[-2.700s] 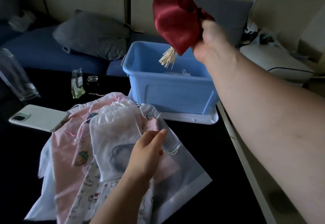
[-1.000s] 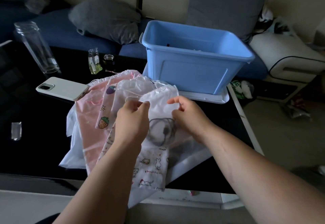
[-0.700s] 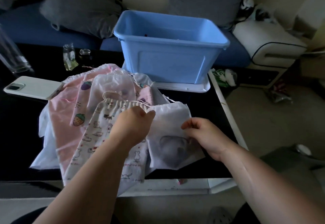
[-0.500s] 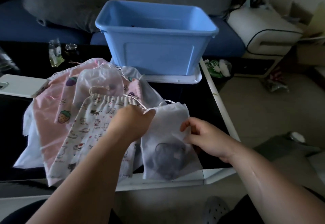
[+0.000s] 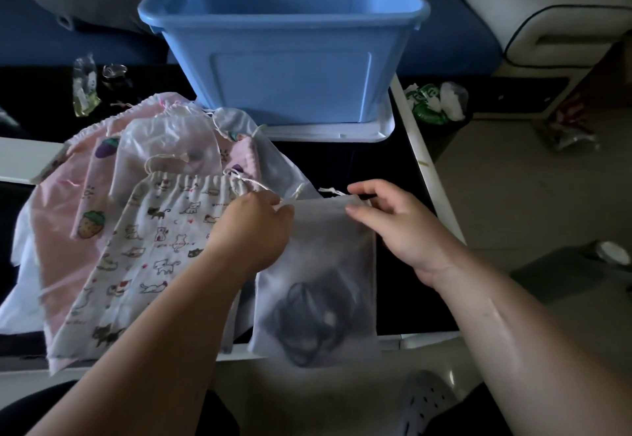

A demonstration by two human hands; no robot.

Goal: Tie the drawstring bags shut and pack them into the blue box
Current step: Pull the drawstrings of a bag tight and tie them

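hands on a drawstring bag, seen from your head cam. your left hand [image 5: 254,230] pinches the top left corner of a white see-thru bag [image 5: 325,247], fingers [image 5: 273,201] curled on the hem. your right hand [image 5: 403,227] pinches the top right corner, thumb in front & other fingers behind. the bag's mouth is stretched flat btwn both hands, not cinched. a cord end [image 5: 328,190] pokes out just by your right hand. the bag lies at the front of the dark table [image 5: 342,169], lower end hanging over the near edge, w/ a dark item showing thru. left of it, under your left arm: a cat-print bag [image 5: 154,247] on top of a pink bag [image 5: 61,216] w/ fruit prints. blue box [image 5: 287,59] stands behind them on a white lid [image 5: 342,131], top open, its floor out of sight.
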